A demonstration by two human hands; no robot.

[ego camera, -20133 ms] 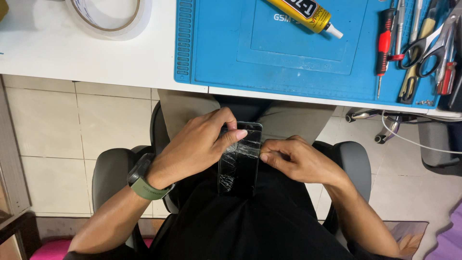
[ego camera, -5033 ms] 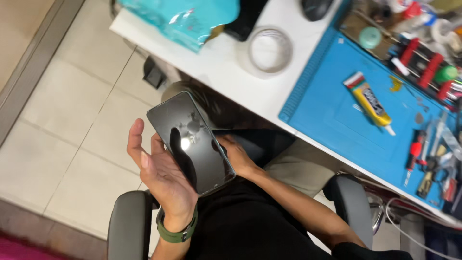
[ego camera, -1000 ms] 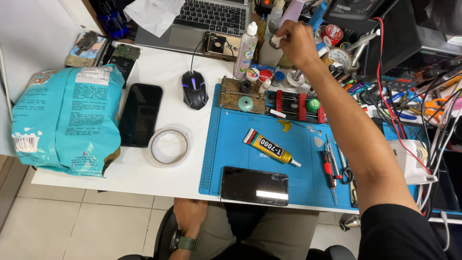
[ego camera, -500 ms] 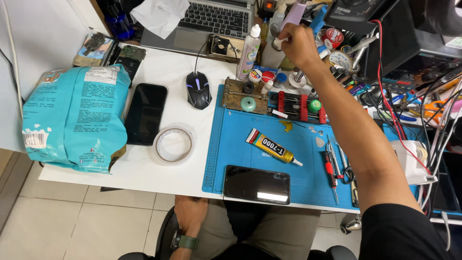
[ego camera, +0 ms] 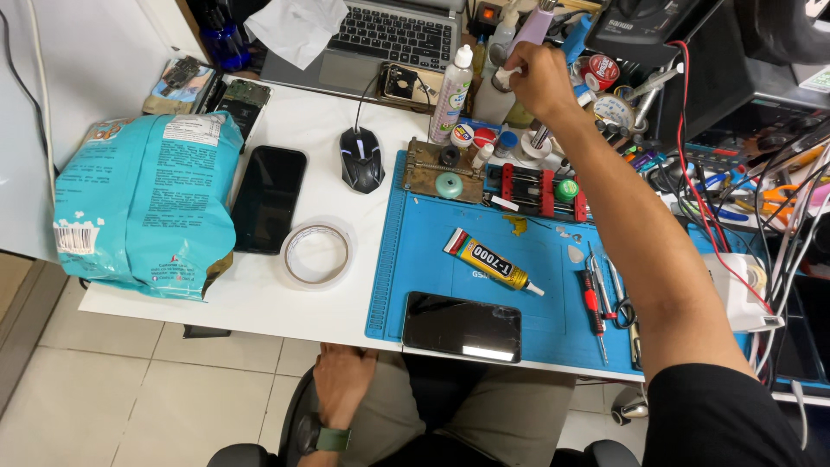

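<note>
Two hands apart: right hand (ego camera: 536, 79) clamped on pink tool (ego camera: 529, 28) among crowded bottles (ego camera: 453, 93); knock-over risk. Left hand (ego camera: 343, 385) flat on thigh.

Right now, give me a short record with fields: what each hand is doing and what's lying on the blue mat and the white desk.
right hand: raised at the desk's back, closed on a pale bottle
left hand: resting on the lap, holding nothing
blue mat: phone face up at the near edge, glue tube, screwdriver, tweezers
white desk: black phone, tape roll, mouse, teal bag
</note>
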